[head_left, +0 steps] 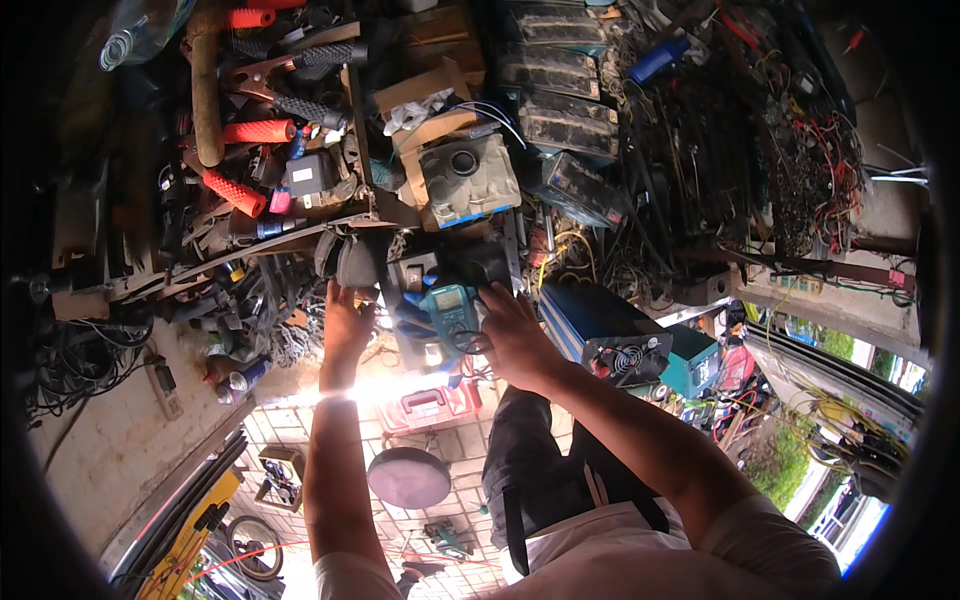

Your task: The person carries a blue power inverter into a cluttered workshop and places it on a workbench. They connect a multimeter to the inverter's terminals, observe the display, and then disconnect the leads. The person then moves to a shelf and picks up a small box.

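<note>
Right hand (515, 338) at multimeter (453, 312); cluttered bench (285, 238); tiled floor (468, 462).

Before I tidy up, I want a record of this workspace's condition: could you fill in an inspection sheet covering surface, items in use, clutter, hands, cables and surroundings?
Surface: pale worktop at left, partly covered.
Items in use: teal multimeter between the hands; blue-sided box with a fan to its right.
Clutter: orange-red tool handles, a wooden handle and dusty boxes.
Hands: left hand at a dark rounded object; right hand at the multimeter's right edge; grips unclear.
Cables: black cables heaped at left, red wires at far right; connections untraceable.
Surroundings: paved floor, round stool, bicycle wheel, greenery at right.
</note>
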Demonstrator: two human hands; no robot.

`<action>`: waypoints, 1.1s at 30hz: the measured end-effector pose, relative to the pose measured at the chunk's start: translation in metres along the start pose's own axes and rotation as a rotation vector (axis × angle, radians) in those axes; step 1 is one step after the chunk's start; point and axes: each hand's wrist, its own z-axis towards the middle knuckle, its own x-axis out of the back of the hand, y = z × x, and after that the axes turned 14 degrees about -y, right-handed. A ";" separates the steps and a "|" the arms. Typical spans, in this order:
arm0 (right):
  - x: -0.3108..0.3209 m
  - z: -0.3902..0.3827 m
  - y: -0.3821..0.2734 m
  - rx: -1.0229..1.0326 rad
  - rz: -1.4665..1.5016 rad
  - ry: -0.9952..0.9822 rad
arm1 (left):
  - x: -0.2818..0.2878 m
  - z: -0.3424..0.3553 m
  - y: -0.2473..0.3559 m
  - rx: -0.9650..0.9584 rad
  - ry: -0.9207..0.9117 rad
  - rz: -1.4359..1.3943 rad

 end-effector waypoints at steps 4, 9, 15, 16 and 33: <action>0.020 -0.026 -0.030 0.025 0.041 0.040 | -0.005 -0.039 0.072 0.088 0.078 -0.237; 0.016 -0.079 -0.061 0.066 0.175 -0.095 | -0.066 -0.064 0.121 0.065 0.118 -0.437; 0.010 -0.132 -0.058 0.029 0.224 -0.204 | -0.099 -0.060 0.098 0.391 -0.055 -0.708; 0.013 -0.136 -0.057 0.028 0.225 -0.220 | -0.101 -0.059 0.092 0.390 -0.070 -0.739; 0.039 -0.172 -0.058 -0.129 0.087 -0.516 | -0.083 -0.044 0.118 0.348 0.005 -0.516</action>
